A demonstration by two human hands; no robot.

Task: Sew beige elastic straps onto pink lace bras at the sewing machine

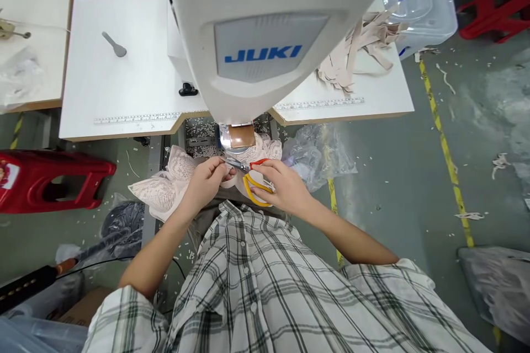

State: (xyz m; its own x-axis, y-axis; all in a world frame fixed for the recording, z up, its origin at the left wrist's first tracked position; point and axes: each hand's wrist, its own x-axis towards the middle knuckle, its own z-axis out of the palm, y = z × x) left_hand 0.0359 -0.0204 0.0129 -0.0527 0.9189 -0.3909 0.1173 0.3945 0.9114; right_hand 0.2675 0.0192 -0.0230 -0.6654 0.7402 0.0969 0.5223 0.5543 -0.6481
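Note:
My right hand (281, 187) grips scissors (253, 176) with orange and yellow handles, the blades pointing left toward my left hand (205, 179). My left hand pinches a piece of pale pink lace fabric (165, 187) right at the blade tips. The lace hangs over my lap to the left, below the needle area of a white JUKI sewing machine (265, 38). More lace (269, 149) lies under the machine head.
The white sewing table (124, 83) carries ruler strips, a grey lever (114, 44) and a pile of beige strips (356, 49). A red plastic stool (49, 179) stands at left, a clear plastic bag (318, 154) at right, a yellow floor line (445, 149) further right.

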